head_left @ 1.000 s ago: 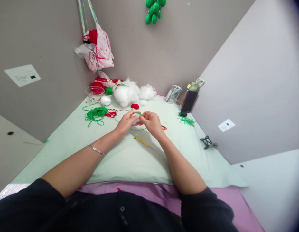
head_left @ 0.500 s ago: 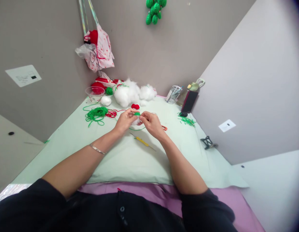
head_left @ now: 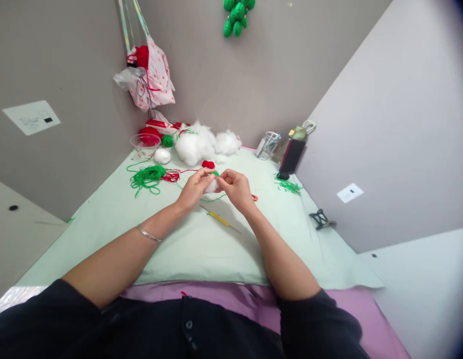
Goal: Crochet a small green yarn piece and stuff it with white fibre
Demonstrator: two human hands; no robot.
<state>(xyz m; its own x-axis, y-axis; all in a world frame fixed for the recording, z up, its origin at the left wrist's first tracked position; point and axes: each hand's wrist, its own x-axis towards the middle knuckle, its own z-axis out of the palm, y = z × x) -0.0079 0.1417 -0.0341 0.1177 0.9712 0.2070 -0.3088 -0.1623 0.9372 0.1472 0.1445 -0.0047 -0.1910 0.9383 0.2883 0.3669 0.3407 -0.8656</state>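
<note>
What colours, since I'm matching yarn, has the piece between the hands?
The piece is green and white where visible, in the head view.

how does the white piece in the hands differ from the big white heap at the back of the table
The white piece is much smaller than the white heap. The piece is held between the left hand and right hand, while the heap rests on the table. A green patch shows at the piece's top; the heap has thin strands on it. Both are white.
</note>
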